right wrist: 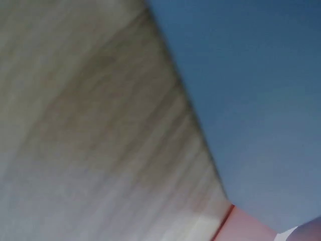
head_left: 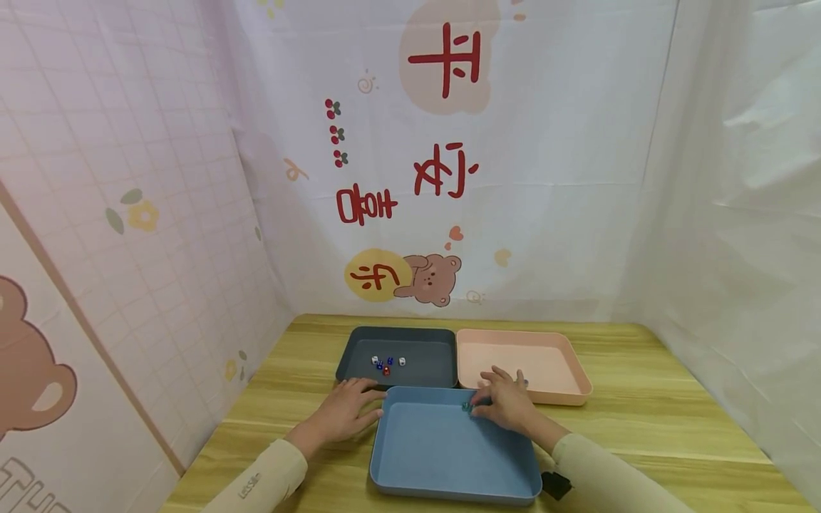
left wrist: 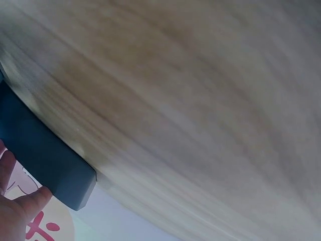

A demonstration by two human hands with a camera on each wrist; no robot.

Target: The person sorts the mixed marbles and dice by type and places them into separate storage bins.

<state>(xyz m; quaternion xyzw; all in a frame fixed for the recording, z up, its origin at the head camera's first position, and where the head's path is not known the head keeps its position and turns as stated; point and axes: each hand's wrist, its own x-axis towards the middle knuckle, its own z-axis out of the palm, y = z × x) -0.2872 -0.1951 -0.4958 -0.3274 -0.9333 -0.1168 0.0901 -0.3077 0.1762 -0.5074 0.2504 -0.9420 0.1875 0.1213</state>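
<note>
In the head view, a blue tray [head_left: 455,456] lies nearest the person. My right hand [head_left: 507,402] reaches over its back right corner. Thumb and index finger pinch at a small green die [head_left: 467,407] there; the fingertips partly cover it, and a second green bit seems to show beside them. My left hand [head_left: 346,410] rests at the blue tray's back left corner, its fingers spread and relaxed, touching the tray edges. The dark tray [head_left: 410,345] behind holds several dice: white dice [head_left: 402,362], blue dice [head_left: 380,365] and a red die [head_left: 386,370].
A pink tray [head_left: 513,349] stands at the back right, beside the dark one. A small bluish piece [head_left: 526,382] shows in it behind the right hand. A black object [head_left: 556,485] lies under the right sleeve. Printed cloth [head_left: 545,178] hangs behind the wooden table [head_left: 667,427].
</note>
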